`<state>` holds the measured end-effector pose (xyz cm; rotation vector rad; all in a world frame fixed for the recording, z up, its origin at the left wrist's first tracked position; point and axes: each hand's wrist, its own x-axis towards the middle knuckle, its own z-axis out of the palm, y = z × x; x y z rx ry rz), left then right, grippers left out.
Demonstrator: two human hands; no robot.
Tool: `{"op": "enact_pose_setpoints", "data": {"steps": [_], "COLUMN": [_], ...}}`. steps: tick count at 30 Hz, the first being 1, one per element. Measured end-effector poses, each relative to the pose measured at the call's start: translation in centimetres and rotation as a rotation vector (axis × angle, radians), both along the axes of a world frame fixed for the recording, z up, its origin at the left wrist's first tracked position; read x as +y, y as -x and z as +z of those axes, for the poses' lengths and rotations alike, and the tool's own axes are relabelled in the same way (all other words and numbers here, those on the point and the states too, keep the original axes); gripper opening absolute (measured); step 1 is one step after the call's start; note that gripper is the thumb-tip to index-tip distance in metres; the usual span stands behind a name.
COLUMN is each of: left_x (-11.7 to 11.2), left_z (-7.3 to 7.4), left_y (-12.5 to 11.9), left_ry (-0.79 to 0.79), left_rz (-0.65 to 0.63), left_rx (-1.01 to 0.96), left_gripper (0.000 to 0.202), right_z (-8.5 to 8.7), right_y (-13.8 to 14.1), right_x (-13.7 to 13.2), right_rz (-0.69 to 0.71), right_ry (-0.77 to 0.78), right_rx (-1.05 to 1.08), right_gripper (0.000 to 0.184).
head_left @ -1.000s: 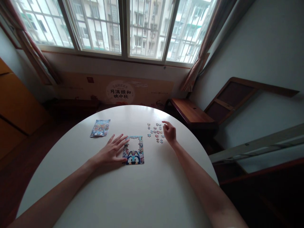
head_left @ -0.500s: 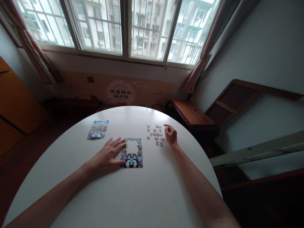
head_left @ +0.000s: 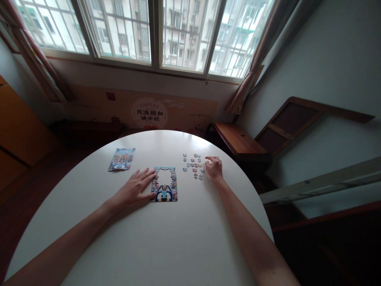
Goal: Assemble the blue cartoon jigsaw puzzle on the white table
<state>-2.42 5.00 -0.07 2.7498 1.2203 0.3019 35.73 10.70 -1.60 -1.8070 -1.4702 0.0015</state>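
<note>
Rests the left hand (head_left: pixel 133 190) flat, grip open, against the left edge of the half-built puzzle (head_left: pixel 165 194) on the tabletop (head_left: pixel 166 242) (likely steadying it). Curls the right hand (head_left: pixel 214 169) beside the loose pieces (head_left: pixel 193 165), spread for picking; cannot tell whether that grip pinches one.

I see a plain white table (head_left: pixel 166 246). The puzzle (head_left: pixel 165 195) on it has a busy many-coloured frame, a blue-and-white cartoon face at its near end and a bare white middle. The pieces (head_left: pixel 193 165) are speckled blue, red and pale. The packet (head_left: pixel 121 159) is blue with a crowded colourful print. Behind, I make out a tan board (head_left: pixel 190 111) bearing a white disc with dark characters, dusty pink curtains (head_left: pixel 255 57) and a red-brown bench (head_left: pixel 238 143).
</note>
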Motion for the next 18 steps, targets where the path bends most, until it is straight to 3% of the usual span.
{"op": "enact_pose_setpoints", "data": {"steps": [6,11,18], "left_x": [-0.06,-0.08,-0.23], "left_z": [0.16,0.39,0.56], "left_y": [-0.2,-0.2,-0.11], "left_ry": [-0.012,0.015,0.0], "left_rz": [0.046,-0.011,-0.03], "left_rx": [-0.02,-0.008,-0.015], "left_gripper": [0.07,0.057,0.065], "right_z": [0.07,-0.21,0.08], "right_y": [0.33,0.09,0.19], "right_x": [-0.24,-0.01,-0.32], "right_rz": [-0.027,-0.014,0.045], "right_ry": [0.048,0.039,0.082], "right_rx": [-0.027,-0.05,-0.094], "right_gripper": [0.029,0.027,0.024]}}
